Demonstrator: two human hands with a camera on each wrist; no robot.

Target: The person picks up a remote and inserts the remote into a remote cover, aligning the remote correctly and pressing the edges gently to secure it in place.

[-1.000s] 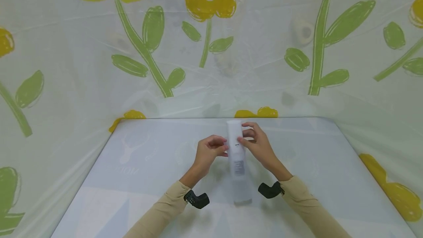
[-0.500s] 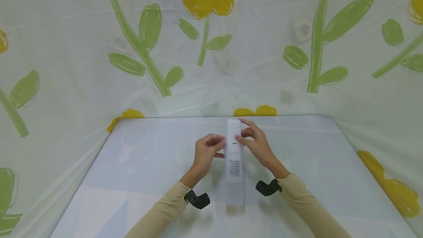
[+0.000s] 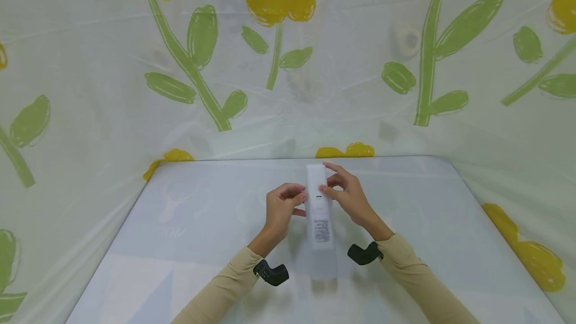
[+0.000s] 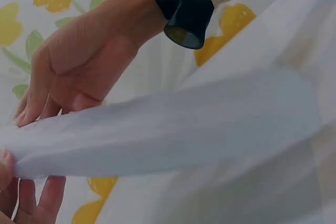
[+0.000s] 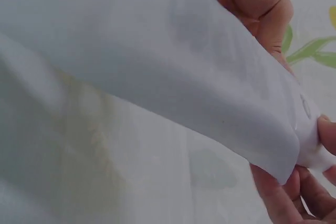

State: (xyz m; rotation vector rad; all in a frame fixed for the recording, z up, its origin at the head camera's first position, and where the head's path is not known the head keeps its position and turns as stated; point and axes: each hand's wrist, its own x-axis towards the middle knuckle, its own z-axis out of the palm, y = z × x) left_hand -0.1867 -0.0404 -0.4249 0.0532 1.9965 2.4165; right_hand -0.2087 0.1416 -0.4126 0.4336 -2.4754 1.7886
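A long white device (image 3: 317,179) stands between both hands in the head view, with a small dark slot on its face and a printed grey label (image 3: 321,230) lower down. A translucent plastic sleeve (image 3: 322,264) wraps its lower part and hangs past its lower end. My left hand (image 3: 281,209) pinches the left side between thumb and fingers. On the right side my right hand (image 3: 353,198) grips near the upper end, thumb on the face, forefinger by the top edge. The sleeve (image 4: 184,124) stretches across the left wrist view; its soft edge (image 5: 286,169) shows near the fingers in the right wrist view.
The hands work above a pale table (image 3: 202,234) with faint printed patterns. Behind it hangs a white curtain (image 3: 342,74) printed with yellow flowers and green leaves. Black wrist cameras are strapped to the left (image 3: 271,273) and right (image 3: 364,254) wrists.
The device and the sleeve's lower end have shifted slightly left. The right hand has moved a little left with it, its forefinger now at the top edge. Both hands keep their hold.
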